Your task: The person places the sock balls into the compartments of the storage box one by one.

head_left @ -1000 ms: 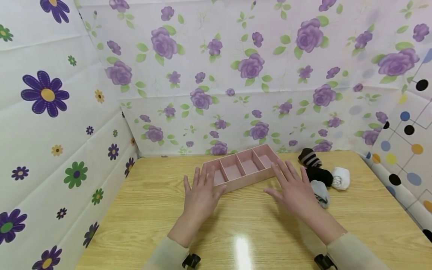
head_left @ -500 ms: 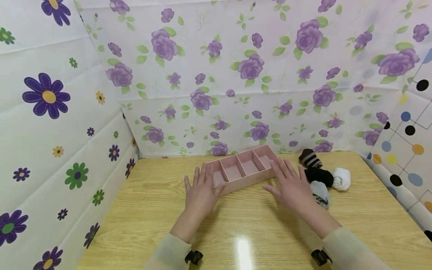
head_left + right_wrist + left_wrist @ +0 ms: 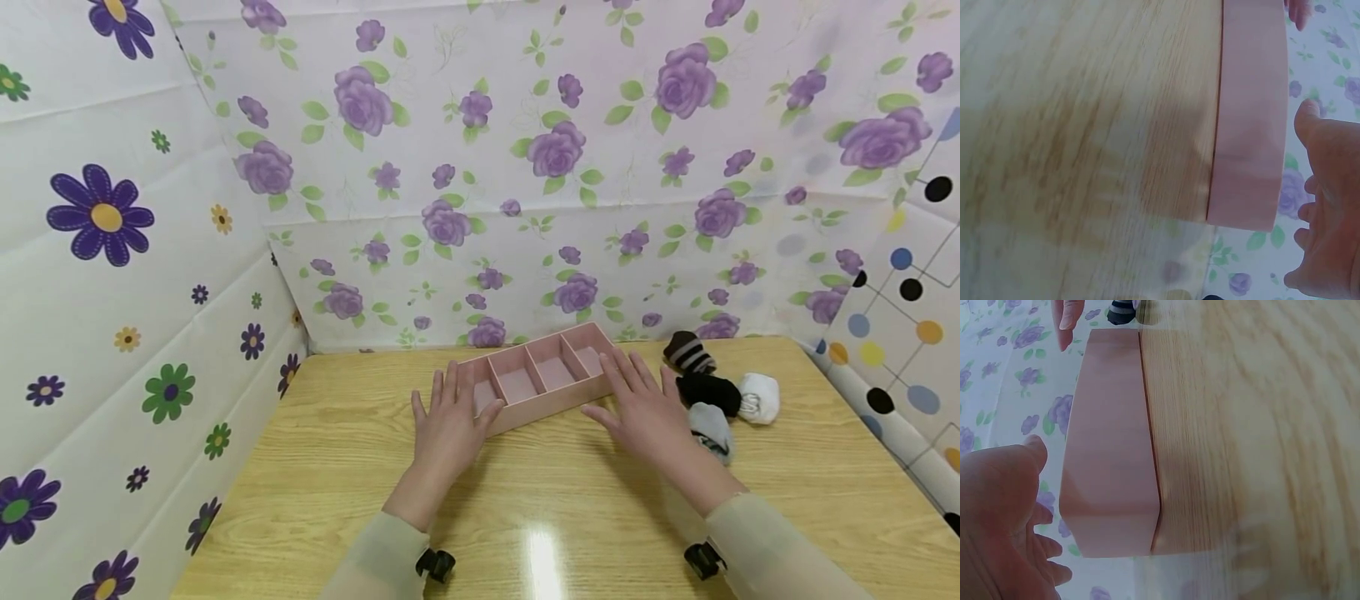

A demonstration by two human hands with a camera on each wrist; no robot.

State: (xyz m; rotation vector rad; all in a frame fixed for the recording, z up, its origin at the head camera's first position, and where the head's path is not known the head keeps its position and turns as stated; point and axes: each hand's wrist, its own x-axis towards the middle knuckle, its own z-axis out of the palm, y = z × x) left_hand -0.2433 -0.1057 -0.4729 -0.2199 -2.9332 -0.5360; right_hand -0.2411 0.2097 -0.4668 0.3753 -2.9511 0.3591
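Observation:
A pink tray (image 3: 543,407) with several compartments sits at a slant near the back of the table; its bare compartment floors show between the hands. My left hand (image 3: 447,433), fingers straight and spread, is over its left end and hides part of it. Over the right end, my right hand (image 3: 647,417) is spread likewise, holding nothing. In the left wrist view the tray's long side (image 3: 1110,437) stands beside the hand, with a gap between. The right wrist view shows the tray wall (image 3: 1250,119) apart from the right thumb (image 3: 1308,112).
Right of the tray lie rolled socks: a dark striped one (image 3: 688,353), a black one (image 3: 711,393), a white one (image 3: 759,398) and a grey one (image 3: 711,427). A flowered cloth wall (image 3: 450,275) rises behind the wooden table (image 3: 337,467); patterned cloths close both sides.
My right hand and forearm have drifted slightly to the left, and the left forearm slightly to the right. Both hands stay spread. The tray and socks look unmoved.

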